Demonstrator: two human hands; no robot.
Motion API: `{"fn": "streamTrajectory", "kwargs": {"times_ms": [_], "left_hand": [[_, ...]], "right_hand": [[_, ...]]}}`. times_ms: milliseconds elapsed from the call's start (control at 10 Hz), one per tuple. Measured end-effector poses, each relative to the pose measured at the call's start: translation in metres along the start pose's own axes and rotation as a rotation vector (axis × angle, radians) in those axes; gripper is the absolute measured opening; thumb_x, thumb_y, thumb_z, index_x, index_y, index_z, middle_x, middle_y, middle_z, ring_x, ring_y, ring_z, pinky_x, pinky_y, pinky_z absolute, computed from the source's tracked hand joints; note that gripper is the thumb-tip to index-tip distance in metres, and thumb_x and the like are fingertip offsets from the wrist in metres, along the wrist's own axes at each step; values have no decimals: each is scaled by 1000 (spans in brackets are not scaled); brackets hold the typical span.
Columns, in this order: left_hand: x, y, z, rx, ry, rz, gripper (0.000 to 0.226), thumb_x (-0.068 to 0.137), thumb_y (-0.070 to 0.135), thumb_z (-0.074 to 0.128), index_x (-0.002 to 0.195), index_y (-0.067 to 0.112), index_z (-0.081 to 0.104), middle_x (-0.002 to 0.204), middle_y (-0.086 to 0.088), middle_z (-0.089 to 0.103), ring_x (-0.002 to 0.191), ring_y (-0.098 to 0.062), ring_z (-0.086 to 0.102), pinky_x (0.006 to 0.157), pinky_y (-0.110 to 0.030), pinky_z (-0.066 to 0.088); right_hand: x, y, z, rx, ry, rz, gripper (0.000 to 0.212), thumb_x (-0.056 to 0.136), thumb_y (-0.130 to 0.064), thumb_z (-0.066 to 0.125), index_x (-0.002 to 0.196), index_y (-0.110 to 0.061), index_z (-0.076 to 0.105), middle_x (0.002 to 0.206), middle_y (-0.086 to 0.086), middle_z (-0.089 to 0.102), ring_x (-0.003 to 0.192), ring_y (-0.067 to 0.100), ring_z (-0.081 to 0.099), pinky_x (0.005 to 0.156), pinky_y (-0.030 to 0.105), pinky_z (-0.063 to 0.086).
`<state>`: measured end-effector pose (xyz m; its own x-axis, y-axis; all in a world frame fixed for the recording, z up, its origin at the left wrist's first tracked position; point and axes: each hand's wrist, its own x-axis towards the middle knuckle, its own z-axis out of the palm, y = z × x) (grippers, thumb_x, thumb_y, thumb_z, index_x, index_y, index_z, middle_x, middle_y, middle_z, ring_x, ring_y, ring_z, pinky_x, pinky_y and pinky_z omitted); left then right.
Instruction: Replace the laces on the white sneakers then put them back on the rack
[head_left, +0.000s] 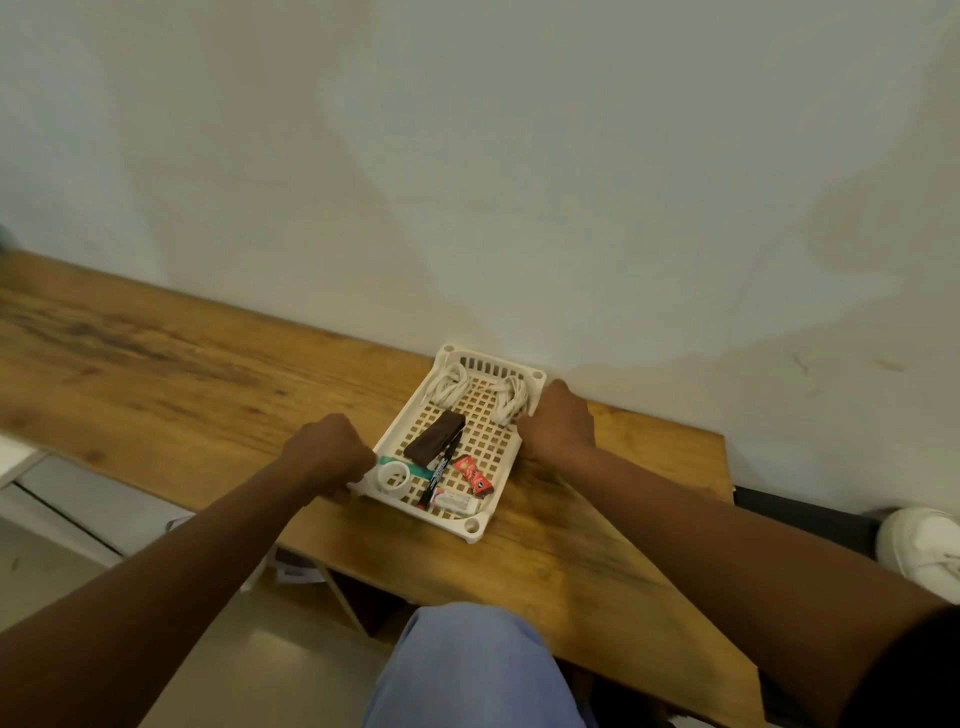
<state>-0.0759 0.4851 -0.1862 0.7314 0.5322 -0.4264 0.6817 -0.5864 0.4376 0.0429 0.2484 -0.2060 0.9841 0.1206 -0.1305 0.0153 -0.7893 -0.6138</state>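
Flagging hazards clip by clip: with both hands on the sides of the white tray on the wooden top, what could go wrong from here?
1. The tray sits near the front edge of the wooden top; a pull toward the person could tip it off.
2. The left hand grips near a corner and the right hand grips farther back, so a lift might tilt, sliding the marker and red packet.
3. The two lace bundles lie loose and could snag in the grid floor.
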Motion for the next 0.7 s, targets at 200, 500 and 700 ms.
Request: {"fn": "streamTrajectory", "kwargs": {"times_ms": [200,500,700], "left_hand": [[-1,-6,-1,-52,23,10,17,88,2,73,105,6,73,98,-14,71,78,-29,75,73,-45,65],[0,-4,1,66,30,31,23,90,8,69,113,7,69,99,-7,67,84,-22,68,80,-42,63],[-40,30,-11,234,141,285,59,99,42,60,149,15,44,150,-7,53,127,-25,57,100,-39,49]], "right_hand": [[4,4,16,181,-95,141,17,91,-8,70,108,-11,67,95,7,76,60,23,76,59,42,65],[1,6,10,116,-141,76,14,92,-13,68,106,-13,67,98,3,75,67,20,75,59,36,64],[-34,-7,-44,-164,-128,-136,42,97,-36,61,134,-18,53,124,3,66,104,24,65,74,34,52]]}}
